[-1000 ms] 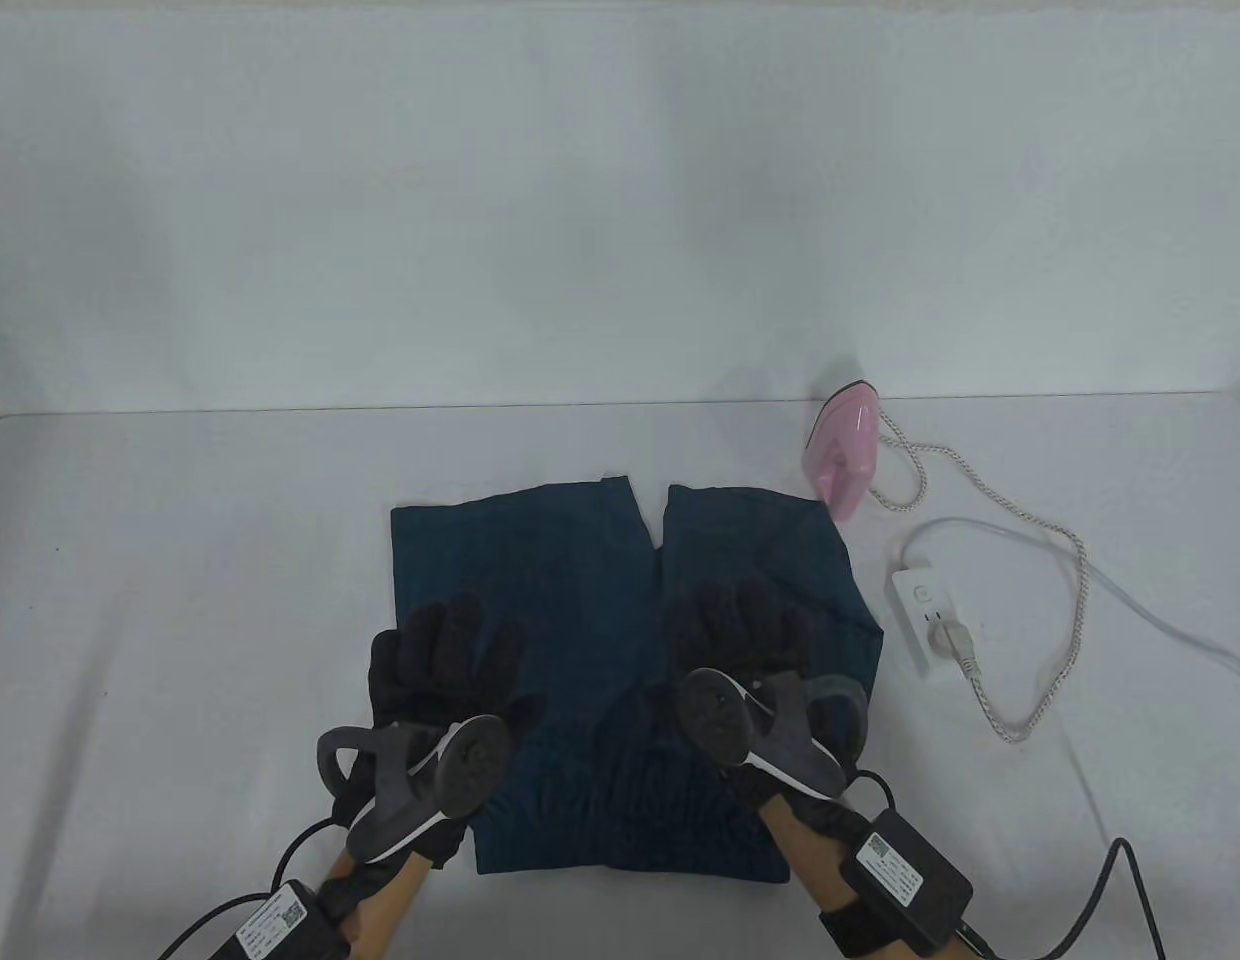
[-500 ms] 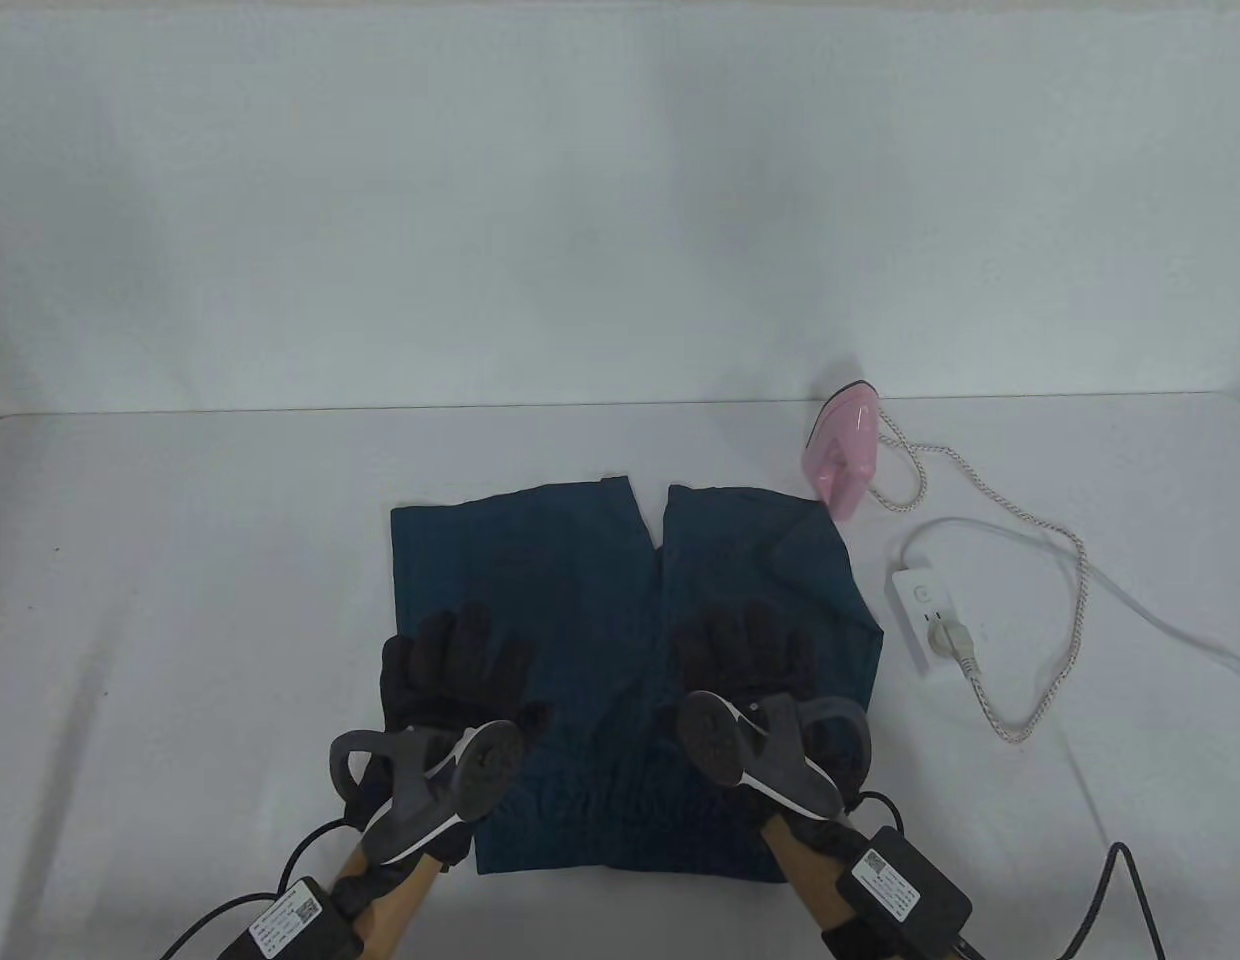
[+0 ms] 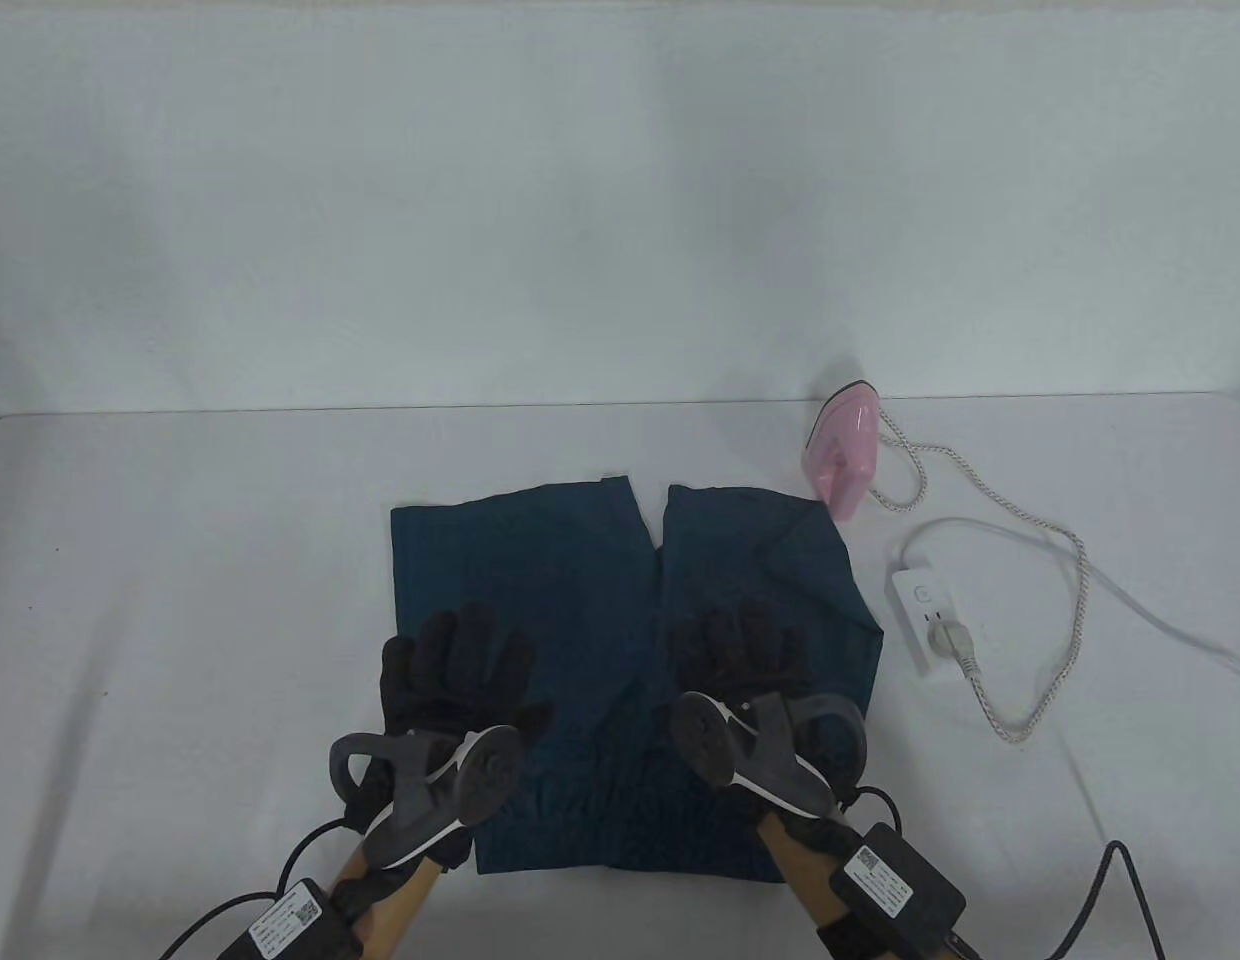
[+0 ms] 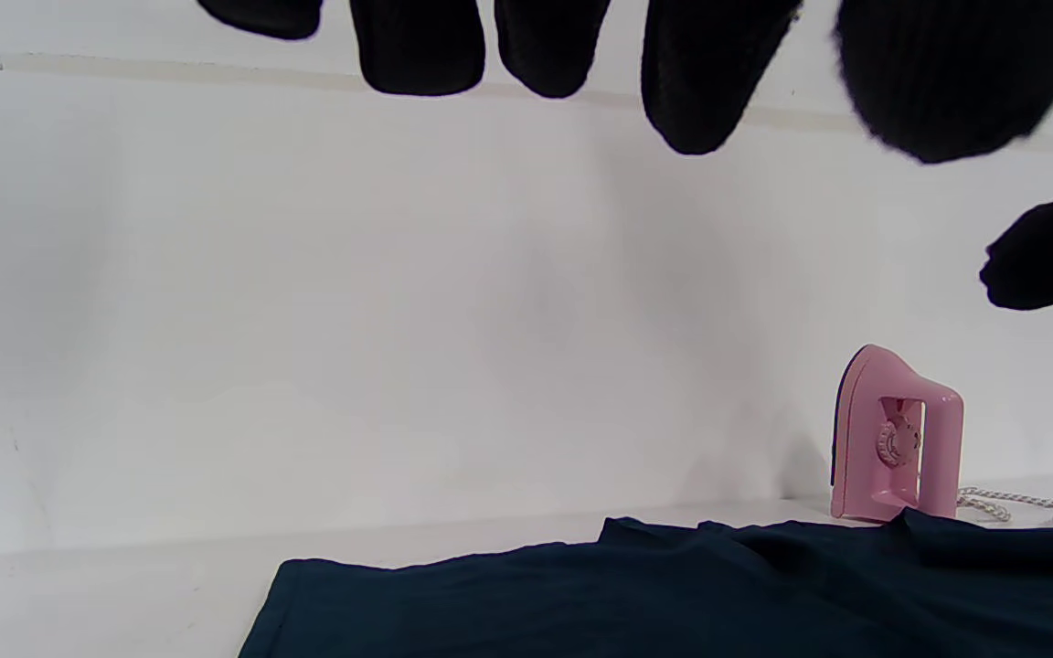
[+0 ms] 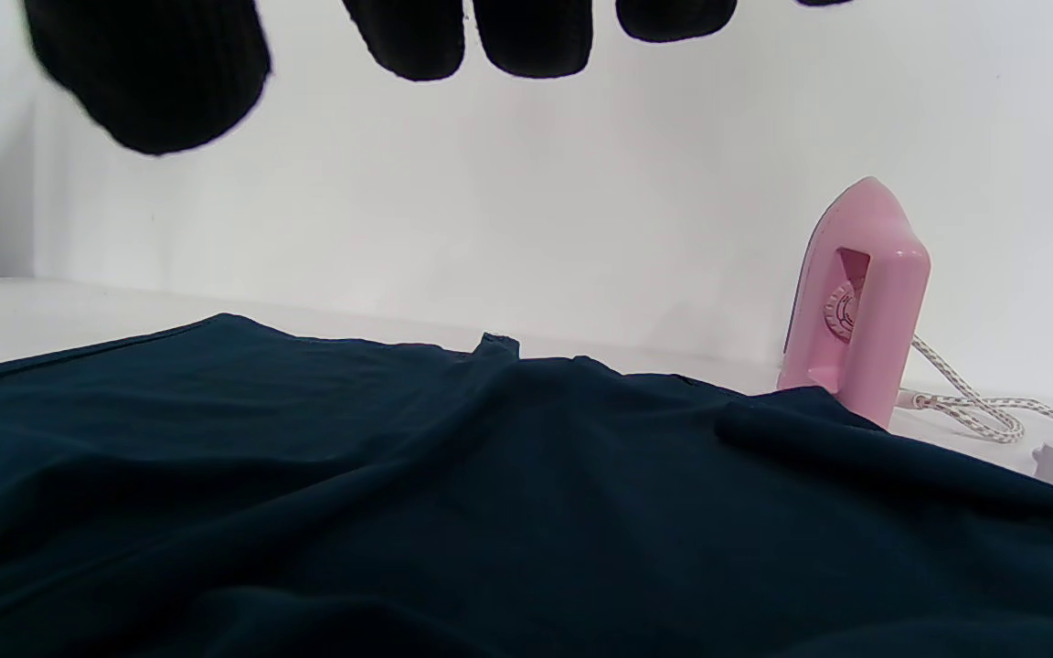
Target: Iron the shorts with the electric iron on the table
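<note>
Dark teal shorts (image 3: pixel 580 570) lie spread on the white table, legs pointing away, waistband near me. They also show in the left wrist view (image 4: pixel 673 594) and the right wrist view (image 5: pixel 398 475). My left hand (image 3: pixel 458 660) is over the shorts' left side with fingers spread, holding nothing. My right hand (image 3: pixel 740 645) is over the right leg, fingers spread, holding nothing. In both wrist views the fingers hang above the cloth. A small pink iron (image 3: pixel 842 450) stands upright on its heel past the shorts' far right corner; it also shows in the left wrist view (image 4: pixel 897 439) and right wrist view (image 5: pixel 856 292).
A white power strip (image 3: pixel 925 620) lies right of the shorts, with a plug in it. The iron's braided cord (image 3: pixel 1050 620) loops across the table's right side. A white wall (image 3: pixel 620 200) rises behind the table's far edge.
Both hands have drawn back slightly toward me over the shorts. The iron and cord have not moved.
</note>
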Demonstrator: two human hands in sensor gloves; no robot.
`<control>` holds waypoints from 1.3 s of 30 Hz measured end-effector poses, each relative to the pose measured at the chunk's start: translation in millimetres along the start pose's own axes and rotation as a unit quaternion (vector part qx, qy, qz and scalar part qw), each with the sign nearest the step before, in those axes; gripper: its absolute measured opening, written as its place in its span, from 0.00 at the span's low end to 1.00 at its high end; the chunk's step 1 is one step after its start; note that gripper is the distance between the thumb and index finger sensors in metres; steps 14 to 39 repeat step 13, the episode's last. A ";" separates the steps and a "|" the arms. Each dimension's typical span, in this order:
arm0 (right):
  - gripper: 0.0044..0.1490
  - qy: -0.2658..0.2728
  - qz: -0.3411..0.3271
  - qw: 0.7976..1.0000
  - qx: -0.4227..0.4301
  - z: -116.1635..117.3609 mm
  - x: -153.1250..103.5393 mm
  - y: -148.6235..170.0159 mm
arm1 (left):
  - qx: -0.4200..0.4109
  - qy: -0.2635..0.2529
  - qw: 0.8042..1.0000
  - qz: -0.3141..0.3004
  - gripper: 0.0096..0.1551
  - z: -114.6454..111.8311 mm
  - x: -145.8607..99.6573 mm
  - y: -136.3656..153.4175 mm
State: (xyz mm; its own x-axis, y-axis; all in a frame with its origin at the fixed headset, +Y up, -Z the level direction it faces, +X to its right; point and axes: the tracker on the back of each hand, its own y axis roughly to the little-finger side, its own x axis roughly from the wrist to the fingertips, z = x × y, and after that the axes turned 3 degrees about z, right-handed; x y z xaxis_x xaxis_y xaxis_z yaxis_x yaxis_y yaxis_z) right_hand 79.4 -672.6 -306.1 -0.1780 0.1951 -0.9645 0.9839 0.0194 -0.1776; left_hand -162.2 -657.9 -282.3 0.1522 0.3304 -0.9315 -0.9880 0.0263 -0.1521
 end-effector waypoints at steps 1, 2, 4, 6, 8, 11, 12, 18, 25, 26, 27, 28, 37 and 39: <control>0.51 -0.001 0.000 1.000 0.000 0.1 0.1 -0.1 | 0.001 0.000 1.000 0.000 0.41 0.6 -0.2 -0.2; 0.51 -0.001 -0.001 1.000 0.000 0.1 0.3 -0.3 | 0.003 0.000 1.000 0.001 0.41 0.7 -0.4 -0.3; 0.51 0.000 -0.001 1.000 -0.002 -0.2 0.6 -0.8 | 0.004 0.000 1.000 0.000 0.41 1.0 -0.7 -0.6; 0.51 0.000 -0.001 1.000 -0.003 -0.2 1.0 -1.2 | 0.004 -0.001 1.000 0.000 0.41 1.0 -0.9 -0.7; 0.51 0.001 -0.002 1.000 -0.004 -0.3 1.1 -2.0 | 0.005 0.000 1.000 0.000 0.41 0.8 -1.2 -1.1; 0.51 0.001 -0.004 1.000 -0.007 -0.3 1.0 -2.9 | 0.007 0.002 1.000 -0.001 0.41 1.1 -1.7 -1.6; 0.51 0.002 -0.004 1.000 -0.007 -0.3 0.8 -3.2 | 0.007 0.001 1.000 -0.002 0.41 1.3 -2.0 -1.8; 0.51 0.001 -0.005 1.000 -0.006 -0.1 0.8 -3.5 | 0.007 0.001 1.000 -0.002 0.41 1.5 -2.1 -1.9; 0.51 0.001 -0.005 1.000 -0.006 -0.1 0.8 -3.5 | 0.007 0.001 1.000 -0.002 0.41 1.5 -2.1 -1.9; 0.51 0.001 -0.005 1.000 -0.006 -0.1 0.8 -3.5 | 0.007 0.001 1.000 -0.002 0.41 1.5 -2.1 -1.9; 0.51 0.001 -0.005 1.000 -0.006 -0.1 0.8 -3.5 | 0.007 0.001 1.000 -0.002 0.41 1.5 -2.1 -1.9; 0.51 0.001 -0.005 1.000 -0.006 -0.1 0.8 -3.5 | 0.007 0.001 1.000 -0.002 0.41 1.5 -2.1 -1.9; 0.51 0.001 -0.005 1.000 -0.006 -0.1 0.8 -3.5 | 0.007 0.001 1.000 -0.002 0.41 1.5 -2.1 -1.9; 0.51 0.001 -0.005 1.000 -0.006 -0.1 0.8 -3.5 | 0.007 0.001 1.000 -0.002 0.41 1.5 -2.1 -1.9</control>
